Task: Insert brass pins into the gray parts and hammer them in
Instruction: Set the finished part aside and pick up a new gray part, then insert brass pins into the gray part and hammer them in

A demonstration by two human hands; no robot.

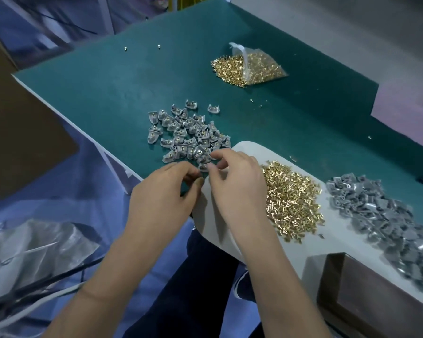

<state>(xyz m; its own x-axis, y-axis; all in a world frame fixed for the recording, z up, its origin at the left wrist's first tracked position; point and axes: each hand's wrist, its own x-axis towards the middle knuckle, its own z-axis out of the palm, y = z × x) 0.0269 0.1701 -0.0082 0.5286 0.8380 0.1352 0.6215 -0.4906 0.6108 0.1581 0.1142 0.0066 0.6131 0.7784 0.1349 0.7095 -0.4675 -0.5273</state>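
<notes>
In the head view, both hands are meeting at the near edge of the green counter (156, 76). The left hand (164, 193) is curling its fingers, thumb and forefinger pinching together, and the right hand (232, 181) is pinching a small gray part (204, 167) at its fingertips. Just beyond them a cluster of gray parts with pins (188, 132) is lying, a loose brass pin pile (291, 201) and unfilled gray parts (386, 215) are sitting to the right, and a bag of pins (257, 67) is resting farther back.
</notes>
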